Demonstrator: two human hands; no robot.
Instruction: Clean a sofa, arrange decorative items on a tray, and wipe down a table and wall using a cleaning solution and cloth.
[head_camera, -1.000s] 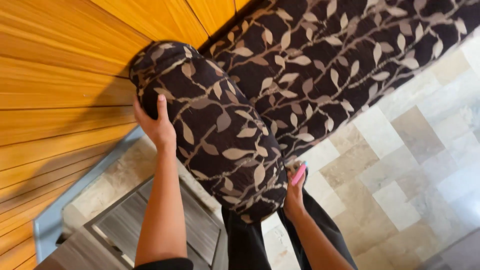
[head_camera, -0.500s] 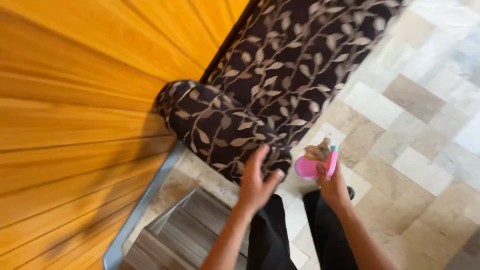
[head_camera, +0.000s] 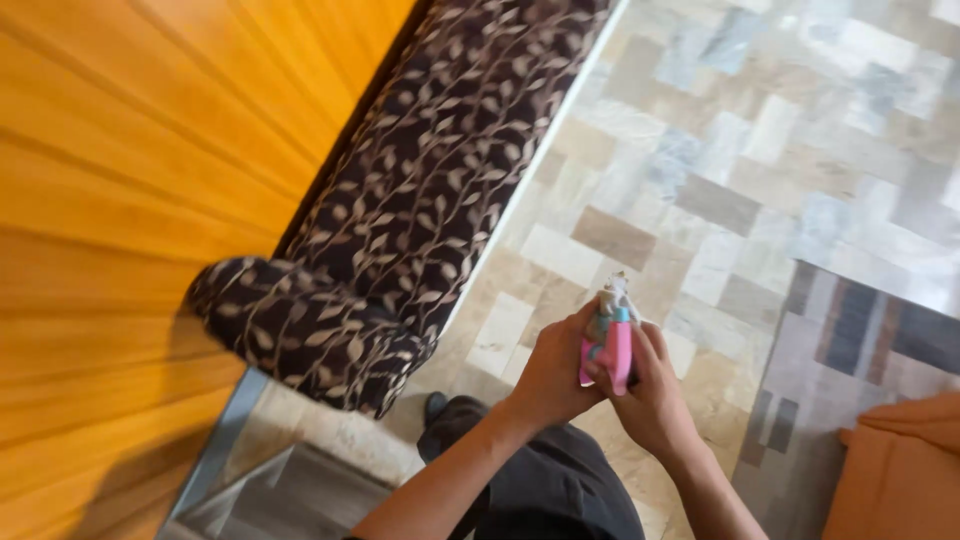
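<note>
Both my hands meet in front of me over the tiled floor. My right hand (head_camera: 655, 395) grips a small pink tool (head_camera: 612, 350) with a blue band and a whitish clump at its top. My left hand (head_camera: 553, 372) closes on the same pink tool from the left side. A dark sofa (head_camera: 420, 180) with a pale leaf pattern stands to the left, its rolled armrest (head_camera: 300, 325) nearest me and apart from my hands.
An orange wood-panelled wall (head_camera: 130, 200) runs along the left. Beige and grey stone tiles (head_camera: 740, 160) cover the floor. A striped grey rug (head_camera: 850, 350) lies at the right, with an orange cushion (head_camera: 905, 470) at the lower right corner. My dark trousers (head_camera: 540, 490) show below.
My left hand left the sofa armrest and came over to the pink tool in my right hand. My view has swung right, away from the sofa.
</note>
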